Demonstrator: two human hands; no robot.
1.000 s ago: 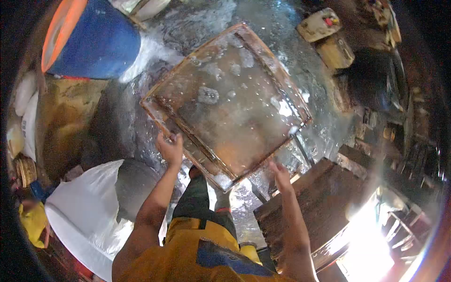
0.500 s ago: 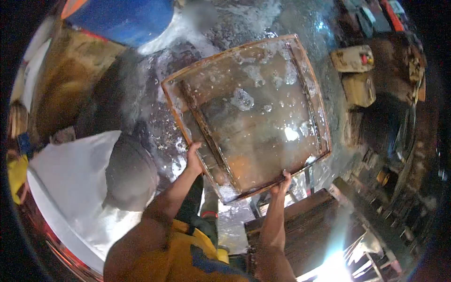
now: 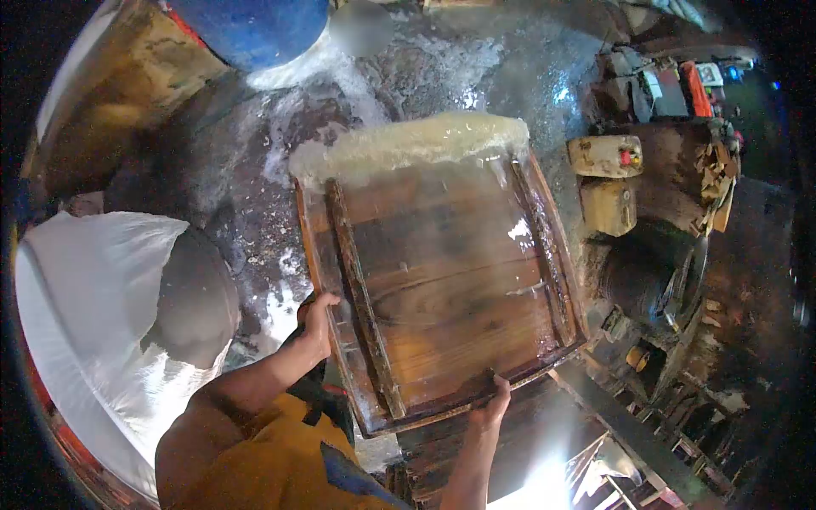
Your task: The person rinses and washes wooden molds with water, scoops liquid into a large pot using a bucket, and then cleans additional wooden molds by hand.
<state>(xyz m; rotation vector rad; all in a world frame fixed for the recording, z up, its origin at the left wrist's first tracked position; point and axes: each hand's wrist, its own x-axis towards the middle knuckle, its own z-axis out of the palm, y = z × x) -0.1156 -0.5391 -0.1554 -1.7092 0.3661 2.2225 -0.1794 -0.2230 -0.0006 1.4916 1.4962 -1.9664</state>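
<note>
A large shallow wooden tray with two inner slats fills the middle of the view, tilted so its far side is low. Over the far edge pours a sheet of cloudy liquid, and the wet boards show inside. My left hand is closed round the tray's left rim, low down. On the near rim, toward its right part, my right hand is closed with the thumb over the top edge. The fingers beneath the tray are hidden.
The wet floor has pale puddles. A blue barrel stands at the upper left. White cloth hangs around a round vat at left. Dirty jerrycans stand at right, and a dark wooden surface lies near my right arm.
The tray was full of cloudy liquid with foam and nearer level. It has tipped away from me, and liquid now spills over its far edge. Both hands keep their hold.
</note>
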